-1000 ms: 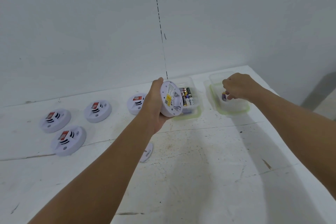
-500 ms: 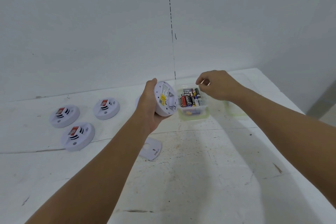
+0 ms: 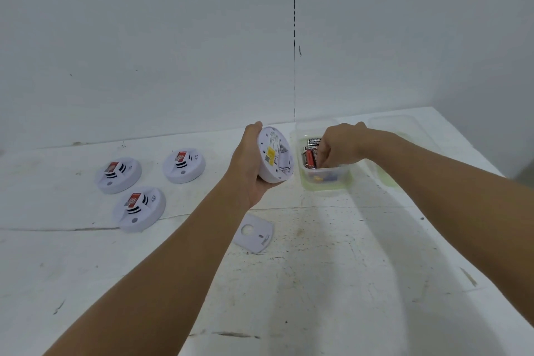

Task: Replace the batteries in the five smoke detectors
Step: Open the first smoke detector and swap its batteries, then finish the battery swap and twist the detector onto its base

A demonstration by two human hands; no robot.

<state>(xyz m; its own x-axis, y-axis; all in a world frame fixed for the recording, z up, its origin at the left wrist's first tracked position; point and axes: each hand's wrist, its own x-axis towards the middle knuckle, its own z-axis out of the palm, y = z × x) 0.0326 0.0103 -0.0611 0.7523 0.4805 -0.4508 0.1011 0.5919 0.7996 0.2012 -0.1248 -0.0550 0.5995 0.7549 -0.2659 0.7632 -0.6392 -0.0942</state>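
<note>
**Left hand grips a detector, right hand reaches into the battery tub**

Nearest the camera, a scuffed white counter (image 3: 332, 283) fills the lower frame, with both bare forearms reaching across it from the bottom edge. Just below centre, a small white battery cover (image 3: 254, 235) lies flat on the counter, beside the left forearm.

At centre, the left hand (image 3: 248, 166) is curled around a round white smoke detector (image 3: 276, 154), held off the counter and tilted on edge so its back, with a yellow label, faces right. Just right of it, the right hand (image 3: 338, 147) dips into a clear plastic container (image 3: 323, 179) that holds batteries (image 3: 310, 156). Its fingers are bent down among them; whether they pinch one cannot be told.

At left of centre, three more smoke detectors lie face up, well apart from the hands: one nearest (image 3: 140, 209), one to its upper left (image 3: 118, 175) and one further right (image 3: 184, 165). Each has a red sticker.

At the right, behind the right forearm, a second clear container (image 3: 404, 127) stands near the counter's far corner. A plain white wall (image 3: 173, 37) rises behind.
</note>
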